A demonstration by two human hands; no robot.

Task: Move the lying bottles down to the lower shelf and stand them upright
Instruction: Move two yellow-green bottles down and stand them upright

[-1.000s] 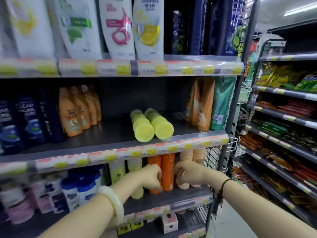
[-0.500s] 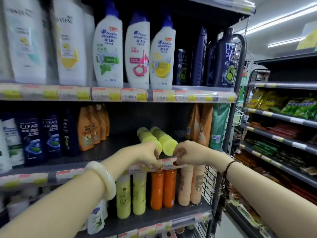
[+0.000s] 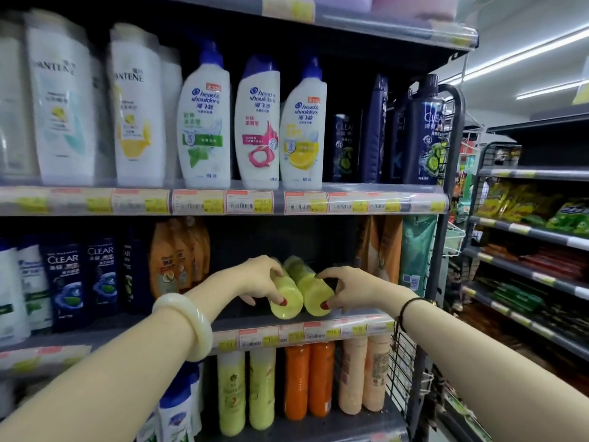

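Two yellow-green bottles lie side by side on the middle shelf (image 3: 165,333), bases toward me. My left hand (image 3: 258,280) wraps the left lying bottle (image 3: 287,298), thumb on its base. My right hand (image 3: 347,290) holds the right lying bottle (image 3: 310,290) the same way. Both bottles still rest on the shelf. Below, on the lower shelf (image 3: 360,424), two yellow-green bottles (image 3: 245,389) stand upright beside two orange bottles (image 3: 309,379) and two peach bottles (image 3: 363,373).
Orange bottles (image 3: 178,260) and dark blue Clear bottles (image 3: 79,282) stand left of the lying pair; pouches (image 3: 414,253) hang right. White shampoo bottles (image 3: 255,129) fill the shelf above. A wire side rack (image 3: 404,371) and snack shelves (image 3: 535,237) lie right.
Both hands rose from the lower shelf's upright bottles to the middle shelf and closed on the two lying bottles. The view tilted upward.
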